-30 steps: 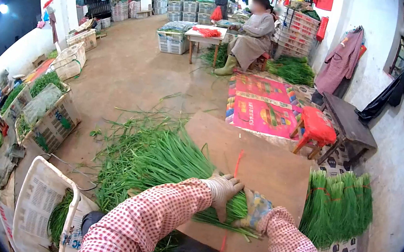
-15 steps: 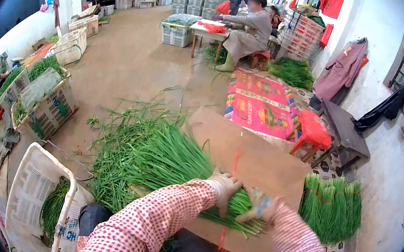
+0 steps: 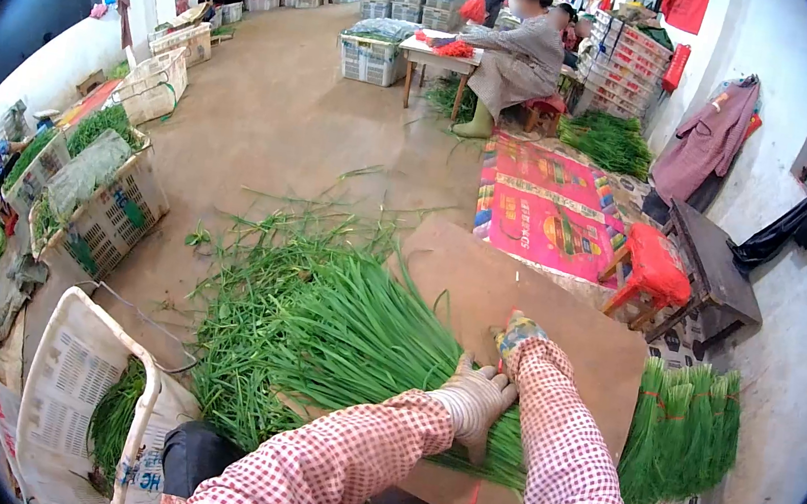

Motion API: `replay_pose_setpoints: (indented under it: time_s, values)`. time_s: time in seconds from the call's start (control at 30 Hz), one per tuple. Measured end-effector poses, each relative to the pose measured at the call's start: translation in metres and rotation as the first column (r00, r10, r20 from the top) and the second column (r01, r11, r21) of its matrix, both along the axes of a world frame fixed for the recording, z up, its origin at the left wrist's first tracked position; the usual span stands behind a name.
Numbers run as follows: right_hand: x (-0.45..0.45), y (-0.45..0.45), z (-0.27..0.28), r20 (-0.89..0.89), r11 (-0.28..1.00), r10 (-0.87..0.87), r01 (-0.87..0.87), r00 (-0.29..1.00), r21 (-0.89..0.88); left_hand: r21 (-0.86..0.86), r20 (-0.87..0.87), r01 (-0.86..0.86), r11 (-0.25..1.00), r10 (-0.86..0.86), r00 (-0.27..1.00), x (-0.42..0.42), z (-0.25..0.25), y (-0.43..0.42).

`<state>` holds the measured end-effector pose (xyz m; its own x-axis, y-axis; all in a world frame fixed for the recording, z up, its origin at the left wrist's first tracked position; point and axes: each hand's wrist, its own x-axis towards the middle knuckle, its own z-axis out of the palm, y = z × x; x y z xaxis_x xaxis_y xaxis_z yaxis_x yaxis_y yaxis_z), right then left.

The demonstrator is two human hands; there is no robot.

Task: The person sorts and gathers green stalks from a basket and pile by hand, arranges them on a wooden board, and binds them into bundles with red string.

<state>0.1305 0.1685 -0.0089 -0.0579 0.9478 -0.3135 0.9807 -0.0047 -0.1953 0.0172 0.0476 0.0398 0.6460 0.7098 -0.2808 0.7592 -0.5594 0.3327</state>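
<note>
A large bunch of long green stalks [image 3: 365, 323] lies across the brown board [image 3: 570, 373], its cut ends toward the right. My left hand [image 3: 474, 402], in a pale glove, is wrapped over the bunch near those ends. Beyond the bunch, my right hand [image 3: 518, 333], in a patterned glove, is closed at the far end of a thin red tie that runs under the stalks. The tie's near end [image 3: 472, 502] hangs over the board's front edge. Several tied bundles [image 3: 684, 428] stand to the right of the board.
Loose greens [image 3: 244, 323] spread over the floor at left. A white crate [image 3: 79, 394] stands near left, filled crates [image 3: 111, 216] behind it. A red stool [image 3: 657, 263] and dark bench [image 3: 713, 275] are at right. A seated person [image 3: 523, 55] is at a table [image 3: 438, 53].
My right hand has left the cut ends and moved away from me, to the red tie on the far side of the bunch. My left hand stays on the stalks. The view has shifted slightly.
</note>
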Motion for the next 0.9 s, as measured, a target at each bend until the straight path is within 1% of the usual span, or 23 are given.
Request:
replay_pose_setpoints:
  time_s: [0.03, 0.13, 0.17, 0.2, 0.27, 0.3, 0.37, 0.4, 0.43, 0.47, 0.5, 0.53, 0.57, 0.6, 0.63, 0.67, 0.7, 0.73, 0.77, 0.8, 0.83, 0.9]
  values:
    - [0.001, 0.002, 0.002, 0.022, 0.996, 0.038, -0.037, 0.999, -0.084, -0.013, -0.003, 0.0, 1.0, 0.0, 1.0, 0.0, 0.002, 0.0]
    - [0.004, 0.002, -0.001, 0.08, 0.996, 0.079, -0.075, 0.994, -0.057, -0.008, 0.017, -0.014, 1.0, 0.014, 1.0, 0.0, 0.001, -0.002]
    - [0.017, 0.012, -0.018, 0.157, 0.993, 0.111, -0.104, 0.981, -0.056, 0.01, 0.029, -0.026, 1.0, 0.026, 0.999, 0.0, 0.0, -0.002]
    - [0.031, 0.013, -0.027, 0.161, 0.993, 0.116, -0.108, 0.98, -0.056, 0.01, 0.033, -0.03, 0.999, 0.03, 0.999, -0.001, 0.0, -0.002]
    - [0.063, 0.012, -0.04, 0.192, 0.994, 0.067, -0.082, 0.979, 0.072, -0.021, 0.005, -0.009, 1.0, 0.009, 1.0, -0.001, 0.001, -0.001]
    - [0.082, 0.012, -0.037, 0.11, 0.996, -0.084, 0.084, 0.99, 0.007, -0.02, 0.012, -0.009, 1.0, 0.01, 1.0, -0.001, 0.001, -0.001]
    - [0.118, 0.005, -0.028, 0.054, 0.969, -0.237, 0.24, 0.97, -0.061, -0.034, 0.029, -0.015, 0.999, 0.016, 0.999, -0.001, -0.001, 0.0]
    - [0.135, -0.004, -0.025, 0.192, 0.998, -0.067, 0.064, 0.979, 0.021, -0.035, 0.042, -0.014, 0.999, 0.016, 0.999, -0.001, 0.0, 0.001]
    - [0.141, -0.016, -0.014, 0.336, 0.99, 0.089, -0.12, 0.938, 0.071, -0.051, 0.037, -0.019, 0.999, 0.021, 0.999, -0.002, 0.002, 0.002]
    - [0.143, -0.025, -0.003, 0.345, 0.992, 0.083, -0.112, 0.935, 0.063, -0.07, 0.03, -0.019, 0.997, 0.021, 0.999, -0.002, 0.004, 0.001]
    - [0.13, -0.035, 0.02, -0.098, 0.998, -0.054, 0.058, 0.994, 0.034, -0.064, 0.017, -0.022, 0.998, 0.023, 1.0, -0.002, 0.005, 0.001]
    - [0.119, -0.041, 0.034, -0.516, 0.978, -0.201, 0.199, 0.832, -0.061, -0.066, 0.019, -0.013, 0.998, 0.014, 1.0, -0.002, 0.005, 0.0]
    - [0.116, -0.042, 0.033, -0.641, 0.994, -0.098, 0.102, 0.761, -0.031, -0.062, 0.016, -0.016, 0.998, 0.017, 1.0, -0.002, 0.005, 0.0]
    - [0.103, -0.056, 0.046, -0.564, 0.998, 0.058, -0.045, 0.824, 0.036, -0.054, 0.013, -0.02, 0.998, 0.021, 1.0, -0.001, 0.004, 0.001]
    - [0.085, -0.073, 0.059, -0.471, 0.976, 0.216, -0.198, 0.855, 0.089, -0.036, -0.008, -0.018, 0.999, 0.018, 1.0, 0.0, 0.001, 0.001]
    - [0.075, -0.093, 0.054, -0.381, 0.909, 0.407, -0.329, 0.83, 0.255, -0.03, -0.012, -0.014, 0.999, 0.014, 1.0, 0.002, -0.005, 0.004]
    - [0.069, -0.113, 0.046, -0.256, 0.797, 0.572, -0.454, 0.779, 0.399, -0.027, -0.07, -0.011, 1.0, 0.009, 0.998, 0.005, -0.012, 0.007]
    - [0.062, -0.126, 0.049, -0.255, 0.797, 0.569, -0.449, 0.782, 0.403, -0.026, -0.127, -0.009, 1.0, 0.005, 0.992, 0.005, -0.008, 0.006]
    - [0.056, -0.139, 0.055, -0.187, 0.821, 0.541, -0.466, 0.82, 0.33, -0.097, -0.105, -0.022, 0.995, 0.012, 0.994, 0.006, -0.003, 0.009]
    - [0.054, -0.149, 0.056, -0.118, 0.843, 0.514, -0.475, 0.85, 0.251, -0.101, -0.108, -0.019, 0.995, 0.008, 0.994, 0.004, 0.004, 0.008]
    - [0.054, -0.155, 0.053, -0.126, 0.848, 0.508, -0.469, 0.852, 0.247, -0.09, -0.099, -0.009, 0.996, 0.0, 0.995, 0.001, 0.009, 0.004]
    - [0.054, -0.162, 0.048, -0.113, 0.778, 0.557, -0.469, 0.823, 0.417, -0.051, -0.116, 0.024, 0.998, -0.03, 0.993, 0.002, 0.008, 0.001]
